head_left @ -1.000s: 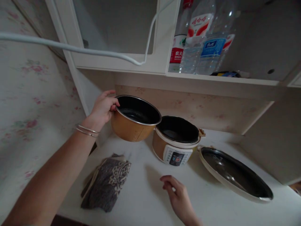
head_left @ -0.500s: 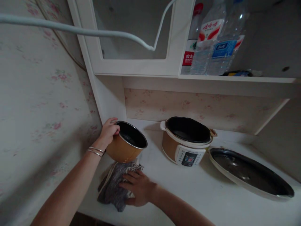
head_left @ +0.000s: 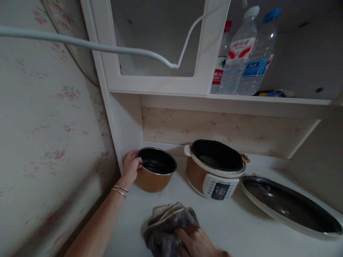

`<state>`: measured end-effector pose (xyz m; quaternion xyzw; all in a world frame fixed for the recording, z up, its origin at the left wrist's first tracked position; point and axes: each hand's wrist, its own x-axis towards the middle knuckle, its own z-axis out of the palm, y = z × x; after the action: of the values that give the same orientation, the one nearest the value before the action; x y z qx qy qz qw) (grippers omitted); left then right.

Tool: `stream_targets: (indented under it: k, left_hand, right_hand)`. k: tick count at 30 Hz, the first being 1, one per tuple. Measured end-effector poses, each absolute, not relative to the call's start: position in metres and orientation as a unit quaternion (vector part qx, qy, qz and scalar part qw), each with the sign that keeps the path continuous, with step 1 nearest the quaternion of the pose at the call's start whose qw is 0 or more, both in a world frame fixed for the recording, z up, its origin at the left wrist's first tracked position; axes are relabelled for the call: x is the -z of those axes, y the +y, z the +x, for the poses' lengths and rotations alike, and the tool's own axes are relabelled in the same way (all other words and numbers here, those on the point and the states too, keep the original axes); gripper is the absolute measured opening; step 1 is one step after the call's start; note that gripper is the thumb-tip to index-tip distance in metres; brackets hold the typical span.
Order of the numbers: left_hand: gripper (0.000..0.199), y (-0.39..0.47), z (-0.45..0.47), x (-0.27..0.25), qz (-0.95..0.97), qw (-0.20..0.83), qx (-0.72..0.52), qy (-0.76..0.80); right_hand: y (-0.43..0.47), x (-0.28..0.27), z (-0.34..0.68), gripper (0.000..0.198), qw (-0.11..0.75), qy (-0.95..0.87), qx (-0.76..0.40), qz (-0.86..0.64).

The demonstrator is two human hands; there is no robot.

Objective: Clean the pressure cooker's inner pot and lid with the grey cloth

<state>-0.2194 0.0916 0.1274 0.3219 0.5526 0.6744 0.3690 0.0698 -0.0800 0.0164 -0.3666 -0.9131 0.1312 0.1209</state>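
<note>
My left hand [head_left: 131, 165] grips the rim of a golden-brown inner pot [head_left: 154, 182] with a black inside, fingers outside and thumb over the edge. The pot stands upright on the white counter [head_left: 128, 217], beside the left cabinet wall. Lower down, my right hand [head_left: 195, 241] is closed on a bunched grey cloth [head_left: 168, 228] with a pale edge, at the counter's front. Part of that hand's fingers are hidden in the folds. To the right of the pot stands an electric cooker [head_left: 197, 175], uncovered, with a dark inside and a front control panel.
A large oval lid [head_left: 292, 207] lies inner side up at the right. Above hangs a cabinet [head_left: 158, 85] with a glass door; several plastic bottles [head_left: 235, 67] stand on its open shelf. A white cable [head_left: 139, 52] crosses the upper left, before a flowered wall [head_left: 53, 117].
The pot has gone from tilted to upright on the counter, still in my left hand. My right hand, flat on the cloth before, now clutches it and has moved right and nearer me.
</note>
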Motion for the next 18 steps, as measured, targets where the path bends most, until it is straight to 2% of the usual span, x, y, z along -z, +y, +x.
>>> stream_targets:
  k: [3,6,8,10,13,18]
  left_hand:
    - [0.057,0.083,-0.213,-0.112,0.314,0.375,-0.674,0.553]
    - [0.059,0.073,-0.209,-0.099,0.3,0.382,-0.673,0.558]
    - [0.06,0.067,-0.209,-0.091,0.293,0.386,-0.67,0.562]
    - [0.059,0.062,-0.21,-0.083,0.291,0.392,-0.665,0.565]
    - [0.056,0.055,-0.213,-0.075,0.29,0.405,-0.664,0.558]
    - [0.051,0.042,-0.214,-0.067,0.305,0.415,-0.664,0.542]
  right_hand:
    - [-0.076,-0.056,0.089,0.029,0.16,-0.795,-0.347,-0.471]
    - [-0.074,-0.083,0.099,0.027,0.225,-0.624,-0.59,-0.459]
    - [-0.073,-0.09,0.104,0.03,0.283,-0.482,-0.707,-0.433]
    - [-0.072,-0.089,0.11,0.034,0.331,-0.367,-0.759,-0.424]
    - [-0.069,-0.084,0.121,0.043,0.376,-0.286,-0.772,-0.425]
    - [-0.073,-0.074,0.131,0.069,0.382,-0.255,-0.77,-0.443]
